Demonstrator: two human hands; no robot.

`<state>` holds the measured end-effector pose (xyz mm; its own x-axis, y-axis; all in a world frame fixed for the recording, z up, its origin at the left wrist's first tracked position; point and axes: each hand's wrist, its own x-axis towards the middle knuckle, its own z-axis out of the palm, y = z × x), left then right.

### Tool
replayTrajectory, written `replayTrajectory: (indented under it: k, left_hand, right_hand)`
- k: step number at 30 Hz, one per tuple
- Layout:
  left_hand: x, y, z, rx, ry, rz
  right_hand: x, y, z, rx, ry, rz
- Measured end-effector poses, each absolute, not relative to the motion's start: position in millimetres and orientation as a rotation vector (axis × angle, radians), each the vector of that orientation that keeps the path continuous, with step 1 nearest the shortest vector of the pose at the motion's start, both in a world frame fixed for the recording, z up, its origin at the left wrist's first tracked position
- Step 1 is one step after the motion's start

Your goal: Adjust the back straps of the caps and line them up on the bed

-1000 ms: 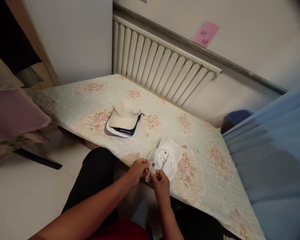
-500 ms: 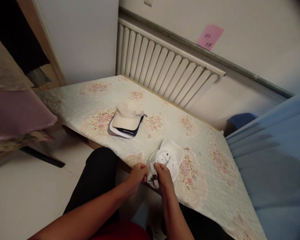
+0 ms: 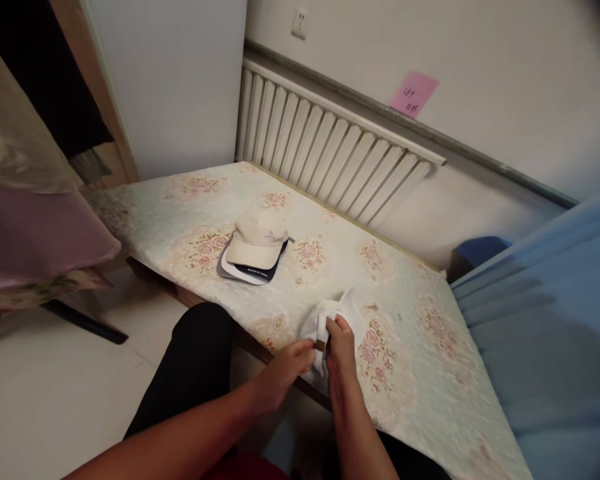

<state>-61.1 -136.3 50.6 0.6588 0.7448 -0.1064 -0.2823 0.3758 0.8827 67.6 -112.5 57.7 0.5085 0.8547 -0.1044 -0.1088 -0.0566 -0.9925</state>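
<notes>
A white baseball cap (image 3: pixel 311 325) rests near the front edge of the flowered bed, its brim pointing away to the upper right. My right hand (image 3: pixel 341 343) pinches the cap's back strap, hiding part of the crown. From the left, my left hand (image 3: pixel 293 365) closes its fingers on the strap beside a small brown buckle (image 3: pixel 320 345). Farther back to the left lies a stack of caps: a beige cap (image 3: pixel 260 243) on top, with dark navy, white and grey brims showing beneath it.
The bed (image 3: pixel 405 300) has a flowered cover. Behind it stand a white radiator (image 3: pixel 325 147) and a wall with a pink note (image 3: pixel 414 93). A blue curtain (image 3: pixel 555 320) hangs at the right. Draped cloth (image 3: pixel 40 233) is at the left.
The cap has been tipped, so its brim now stands up more and its strap faces me. My left hand has moved right, onto the strap by the buckle. The view has tilted slightly upward.
</notes>
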Motion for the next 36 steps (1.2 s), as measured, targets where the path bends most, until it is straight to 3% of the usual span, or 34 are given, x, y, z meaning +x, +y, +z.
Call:
replayTrajectory:
  k: [8, 14, 19, 29, 36]
  left_hand:
    - [-30, -75, 107, 0.855, 0.352, 0.923]
    - [-35, -63, 86, 0.865, 0.353, 0.799]
    - [-45, -67, 60, 0.894, 0.421, 0.723]
    - [-64, -77, 62, 1.009, 0.702, 0.810]
    - [-69, -95, 54, 1.378, 1.126, 1.138]
  right_hand:
    - [71, -123, 129, -1.274, -0.893, 0.367]
    - [68, -131, 108, -0.905, -0.633, 0.967]
    - [74, -139, 81, -0.765, -0.553, 1.227]
    - [70, -136, 60, -0.852, -0.552, 1.307]
    - [62, -133, 47, -0.888, -0.555, 1.319]
